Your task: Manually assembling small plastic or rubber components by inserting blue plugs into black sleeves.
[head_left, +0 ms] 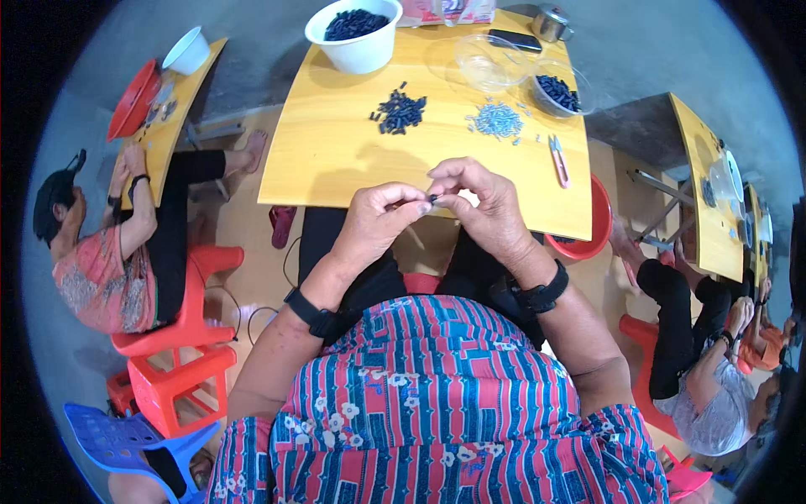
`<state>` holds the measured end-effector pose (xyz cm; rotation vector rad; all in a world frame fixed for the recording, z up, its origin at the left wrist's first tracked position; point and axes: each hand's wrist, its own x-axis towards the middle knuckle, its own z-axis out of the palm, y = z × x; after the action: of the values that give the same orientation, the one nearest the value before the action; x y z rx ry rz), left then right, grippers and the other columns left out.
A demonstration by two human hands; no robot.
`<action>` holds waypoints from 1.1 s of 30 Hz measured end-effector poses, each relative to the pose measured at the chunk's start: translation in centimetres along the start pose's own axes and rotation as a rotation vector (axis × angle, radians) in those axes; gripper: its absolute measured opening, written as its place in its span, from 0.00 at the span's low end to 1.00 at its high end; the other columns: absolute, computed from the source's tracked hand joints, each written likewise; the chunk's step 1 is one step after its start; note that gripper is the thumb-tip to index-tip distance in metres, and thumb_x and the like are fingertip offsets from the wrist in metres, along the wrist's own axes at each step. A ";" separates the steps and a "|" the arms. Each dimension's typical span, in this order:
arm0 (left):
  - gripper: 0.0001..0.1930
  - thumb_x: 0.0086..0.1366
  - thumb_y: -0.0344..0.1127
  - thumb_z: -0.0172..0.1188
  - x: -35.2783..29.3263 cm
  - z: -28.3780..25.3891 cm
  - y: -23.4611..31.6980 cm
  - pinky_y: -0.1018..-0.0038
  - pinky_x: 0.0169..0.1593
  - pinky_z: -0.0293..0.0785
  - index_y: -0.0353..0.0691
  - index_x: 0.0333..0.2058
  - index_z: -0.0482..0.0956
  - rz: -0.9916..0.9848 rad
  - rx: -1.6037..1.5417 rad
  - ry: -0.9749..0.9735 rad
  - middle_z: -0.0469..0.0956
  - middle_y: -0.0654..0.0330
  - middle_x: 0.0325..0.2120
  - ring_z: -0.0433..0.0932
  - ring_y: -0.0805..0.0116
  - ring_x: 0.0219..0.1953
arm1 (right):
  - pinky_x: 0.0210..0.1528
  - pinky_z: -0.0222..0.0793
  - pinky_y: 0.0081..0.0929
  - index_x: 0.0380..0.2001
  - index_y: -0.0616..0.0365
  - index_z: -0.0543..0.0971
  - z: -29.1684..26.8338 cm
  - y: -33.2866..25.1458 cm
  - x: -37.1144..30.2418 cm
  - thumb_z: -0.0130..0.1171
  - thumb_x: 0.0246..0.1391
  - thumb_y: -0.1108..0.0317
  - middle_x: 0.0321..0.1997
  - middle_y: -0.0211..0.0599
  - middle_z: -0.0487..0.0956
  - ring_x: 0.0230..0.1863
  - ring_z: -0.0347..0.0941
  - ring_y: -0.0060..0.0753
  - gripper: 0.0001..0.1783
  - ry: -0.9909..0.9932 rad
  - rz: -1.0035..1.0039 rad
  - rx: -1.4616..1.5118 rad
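At the near edge of the yellow table, my left hand [379,220] pinches a small black piece [433,199] between thumb and fingertips. My right hand [489,208] meets it from the other side, thumb against the piece and index finger arched above. Fingers hide most of the piece, so its exact kind cannot be made out. Beyond my hands lies a loose pile of short black tube-like pieces [399,112]. Right of that pile is a heap of small silvery metal pieces [498,121]. Thread snips [558,161] with pinkish handles lie near the table's right edge.
A white tub [353,52] of black pieces stands at the back left. Toward the back right are a clear bowl [579,84] with black pieces, a clear lid [491,63], a dark phone [515,40] and a metal cup [552,23]. A red basin [600,214] sits below. People work at side tables.
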<state>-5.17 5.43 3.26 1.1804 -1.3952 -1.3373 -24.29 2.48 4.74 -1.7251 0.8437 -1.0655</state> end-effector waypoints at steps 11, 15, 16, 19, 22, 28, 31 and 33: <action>0.04 0.57 0.27 0.65 2.1 -0.2 -1.7 0.81 0.33 0.69 0.33 0.28 0.79 0.027 0.225 0.014 0.77 0.67 0.25 0.73 0.81 0.29 | 0.37 0.73 0.31 0.29 0.59 0.81 -2.4 4.5 0.5 0.62 0.46 0.76 0.30 0.40 0.79 0.33 0.77 0.40 0.04 0.158 -0.035 -0.391; 0.05 0.55 0.27 0.66 3.7 0.1 -2.3 0.79 0.32 0.70 0.34 0.28 0.79 0.154 0.391 0.007 0.76 0.62 0.24 0.75 0.75 0.27 | 0.37 0.71 0.40 0.29 0.59 0.79 -6.5 7.1 0.2 0.59 0.48 0.74 0.31 0.46 0.78 0.34 0.75 0.50 0.04 0.370 0.082 -0.664; 0.05 0.54 0.27 0.66 3.9 0.0 -2.6 0.78 0.32 0.70 0.34 0.28 0.79 0.164 0.417 0.014 0.75 0.62 0.23 0.74 0.74 0.26 | 0.38 0.71 0.40 0.30 0.60 0.79 -7.2 7.4 0.3 0.59 0.49 0.74 0.31 0.47 0.78 0.34 0.75 0.51 0.03 0.405 0.086 -0.674; 0.05 0.54 0.27 0.66 4.2 0.1 -3.2 0.77 0.31 0.70 0.34 0.28 0.79 0.137 0.447 0.029 0.75 0.61 0.23 0.74 0.74 0.25 | 0.40 0.69 0.41 0.30 0.61 0.79 -8.6 8.1 1.2 0.57 0.51 0.75 0.32 0.49 0.78 0.36 0.74 0.52 0.04 0.422 0.105 -0.652; 0.05 0.54 0.26 0.66 4.3 0.4 -3.2 0.78 0.31 0.70 0.34 0.28 0.79 0.148 0.458 0.024 0.75 0.62 0.23 0.73 0.74 0.25 | 0.40 0.69 0.41 0.31 0.60 0.80 -9.5 8.8 1.8 0.56 0.51 0.75 0.32 0.48 0.77 0.37 0.73 0.52 0.04 0.446 0.130 -0.650; 0.05 0.54 0.26 0.66 4.2 0.3 -3.3 0.79 0.31 0.70 0.34 0.28 0.79 0.125 0.464 0.016 0.75 0.62 0.24 0.73 0.75 0.26 | 0.37 0.68 0.41 0.30 0.57 0.80 -9.3 9.6 2.1 0.56 0.51 0.75 0.30 0.46 0.76 0.35 0.73 0.52 0.05 0.447 0.114 -0.715; 0.05 0.52 0.26 0.67 4.1 0.1 -3.5 0.80 0.29 0.69 0.35 0.27 0.80 0.145 0.440 0.051 0.74 0.62 0.22 0.73 0.75 0.23 | 0.36 0.68 0.42 0.29 0.57 0.80 -8.8 9.8 2.2 0.56 0.51 0.74 0.30 0.45 0.75 0.34 0.73 0.51 0.04 0.428 0.085 -0.759; 0.05 0.53 0.26 0.67 3.9 -0.3 -3.5 0.80 0.29 0.69 0.35 0.28 0.80 0.139 0.438 0.053 0.75 0.62 0.23 0.73 0.75 0.23 | 0.36 0.68 0.42 0.28 0.57 0.80 -8.6 9.9 2.3 0.57 0.51 0.73 0.30 0.45 0.75 0.34 0.73 0.51 0.04 0.414 0.070 -0.782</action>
<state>-5.39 1.61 -0.31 1.3570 -1.7524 -0.9209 -32.06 -5.95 -1.97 -2.0952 1.7438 -1.1437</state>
